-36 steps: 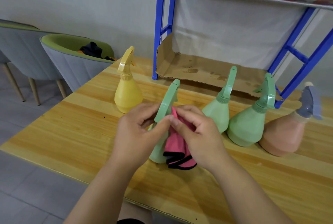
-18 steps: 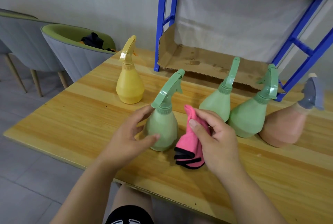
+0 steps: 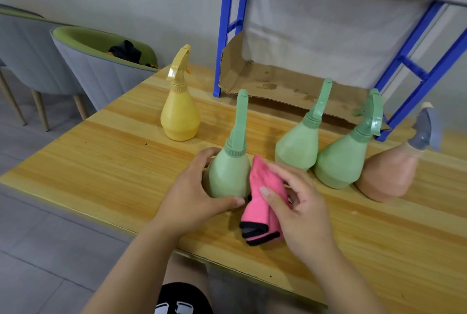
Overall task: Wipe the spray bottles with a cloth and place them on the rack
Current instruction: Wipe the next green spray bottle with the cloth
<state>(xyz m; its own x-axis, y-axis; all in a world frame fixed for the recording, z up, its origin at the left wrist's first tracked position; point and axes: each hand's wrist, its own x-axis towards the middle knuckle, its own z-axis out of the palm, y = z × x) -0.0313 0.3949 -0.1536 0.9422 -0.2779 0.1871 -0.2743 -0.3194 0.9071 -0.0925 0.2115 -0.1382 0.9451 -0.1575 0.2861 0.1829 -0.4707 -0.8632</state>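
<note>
The near green bottle [image 3: 227,177] stands upright on the surface [image 3: 101,162], in front of the rack [image 3: 225,35]. It has been turned since half a second ago: its sprayer head, then seen side-on, now shows end-on. The left hand [image 3: 192,194] grasps its lower body, thumb in front and fingers behind. The right hand [image 3: 300,210] grips the pink cloth [image 3: 252,215], which has come down from the sprayer head and now touches the bottle's right side. The yellow bottle [image 3: 180,116] has not moved.
</note>
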